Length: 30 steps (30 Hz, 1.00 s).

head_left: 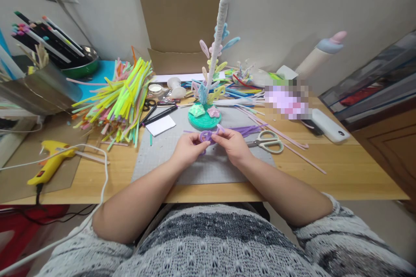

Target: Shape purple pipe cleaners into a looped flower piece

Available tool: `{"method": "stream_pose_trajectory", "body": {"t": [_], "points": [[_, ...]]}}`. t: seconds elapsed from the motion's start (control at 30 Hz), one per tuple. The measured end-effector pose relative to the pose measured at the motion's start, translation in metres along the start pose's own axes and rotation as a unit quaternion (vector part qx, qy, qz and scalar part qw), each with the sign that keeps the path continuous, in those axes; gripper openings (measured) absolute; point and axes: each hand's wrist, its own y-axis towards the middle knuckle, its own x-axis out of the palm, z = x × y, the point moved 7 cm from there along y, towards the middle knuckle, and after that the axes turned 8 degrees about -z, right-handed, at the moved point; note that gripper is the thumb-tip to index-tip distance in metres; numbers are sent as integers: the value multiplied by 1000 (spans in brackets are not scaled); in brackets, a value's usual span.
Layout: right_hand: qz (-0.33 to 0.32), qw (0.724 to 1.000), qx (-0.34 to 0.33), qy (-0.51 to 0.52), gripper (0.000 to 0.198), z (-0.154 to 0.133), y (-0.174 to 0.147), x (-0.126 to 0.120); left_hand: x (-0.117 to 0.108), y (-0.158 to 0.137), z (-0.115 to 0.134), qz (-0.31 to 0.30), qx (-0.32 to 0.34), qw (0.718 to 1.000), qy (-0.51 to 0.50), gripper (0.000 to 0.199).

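Observation:
Both hands meet over the grey cutting mat (162, 169), pinching a purple pipe cleaner (206, 136) that is bent into loops. My left hand (188, 149) grips the looped part between thumb and fingers. Close beside it, my right hand (232, 143) pinches the same piece, one end curling up above the fingers. Several loose purple pipe cleaners (250, 130) lie just behind my right hand. Scissors (271, 142) with pale handles rest to its right, blades partly hidden. Behind the hands stands a pipe-cleaner plant with a white stem (218, 34), colourful petals and a round green base (204, 119).
A large bundle of pipe cleaners (125, 99) lies left of the mat. Farther left are a yellow glue gun (53, 162) and its white cord (106, 169). Black pens (160, 114) and a white card (160, 125) sit behind my left hand. Pink pipe cleaners (282, 132) stretch rightward.

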Motion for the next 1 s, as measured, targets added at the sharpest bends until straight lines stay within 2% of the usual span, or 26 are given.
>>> {"method": "stream_pose_trajectory", "body": {"t": [0.23, 0.43, 0.57, 0.73, 0.83, 1.0], "points": [[10, 1000, -3, 5, 19, -2, -1, 0, 7, 2, 4, -40, 25, 998, -31, 25], [-22, 1000, 1, 7, 21, -2, -1, 7, 6, 2, 4, -39, 17, 999, -27, 33], [-58, 998, -2, -35, 23, -4, -1, 11, 6, 1, 6, -54, 28, 998, 3, 31], [-23, 991, -44, -123, 23, -11, -3, 5, 6, 0, 5, -42, 18, 998, 35, 31], [-23, 994, -38, -98, 25, -10, -2, 5, 6, 0, 3, -35, -1, 999, 12, 30], [17, 1000, -10, -19, 24, -4, 2, -1, 3, 1, 6, -13, 19, 1000, 13, 27]]}}
